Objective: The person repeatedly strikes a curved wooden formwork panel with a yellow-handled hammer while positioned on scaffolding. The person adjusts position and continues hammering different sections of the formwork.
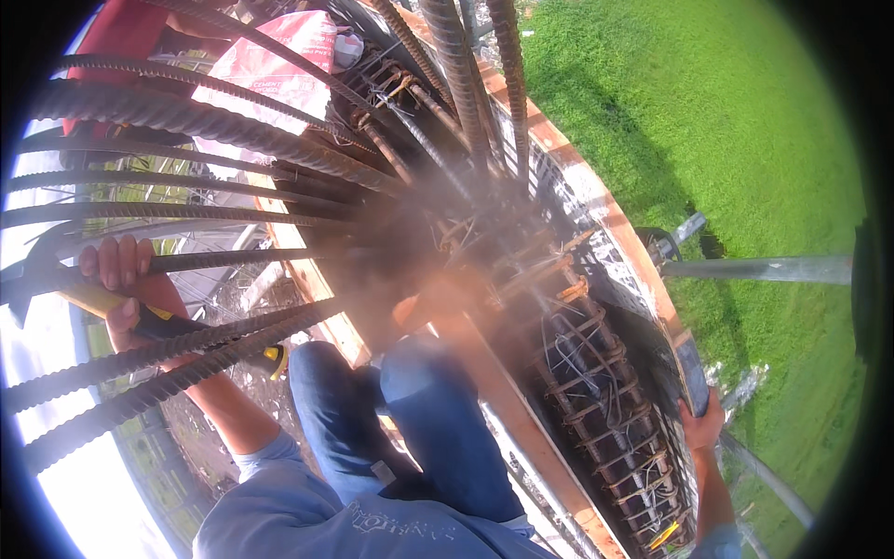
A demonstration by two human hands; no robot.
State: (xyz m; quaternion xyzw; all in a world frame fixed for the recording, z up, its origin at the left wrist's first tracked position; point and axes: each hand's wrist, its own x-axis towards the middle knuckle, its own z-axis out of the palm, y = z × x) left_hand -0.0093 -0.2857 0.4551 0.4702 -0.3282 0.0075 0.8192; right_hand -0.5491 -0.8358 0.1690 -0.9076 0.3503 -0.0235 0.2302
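Note:
My left hand (121, 279) is closed round the yellow-and-black handle of a hammer (88, 296), close to its dark head. Ribbed steel bars (214, 261) run right beside those fingers; whether they also touch a bar I cannot tell. On the right, my right hand (700, 424) grips the grey end of the curved formwork edge (691, 373). Between the formwork boards lies a tied rebar cage (615, 410) with wire and a grey pipe in it. A brown blur covers the middle of the view and hides where the bars meet.
Thick rebars (456, 65) fan upward and left. A wooden board (531, 443) runs beside my knees. Outside the formwork a metal pole (764, 269) juts over grass. A red-and-white cement bag (275, 79) lies at the upper left, near a person in red (116, 42).

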